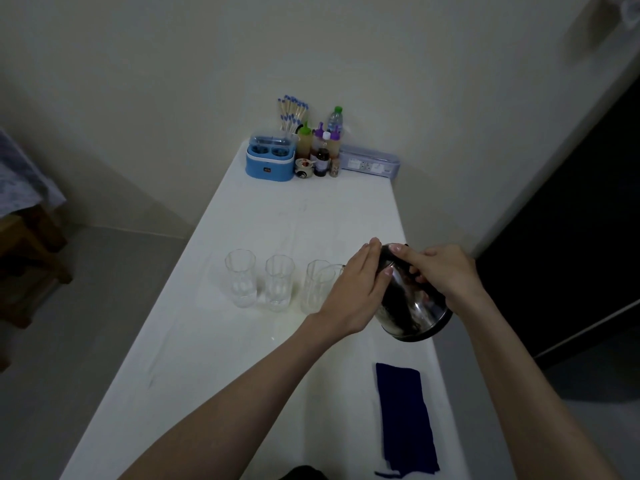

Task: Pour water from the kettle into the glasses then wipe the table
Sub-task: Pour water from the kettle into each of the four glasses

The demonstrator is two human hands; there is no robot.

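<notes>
The folded dark blue cloth [405,420] lies nearest me. My right hand [446,271] is clamped on the tilted shiny steel kettle [412,306]; my left hand [356,289] presses flat, fingers together. Tip too fast and water overshoots the clear glasses [277,285].

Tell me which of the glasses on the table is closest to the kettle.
The rightmost glass, partly hidden behind the left hand; the tilted kettle leans toward it. The other three glasses stand farther left in the row.
</notes>
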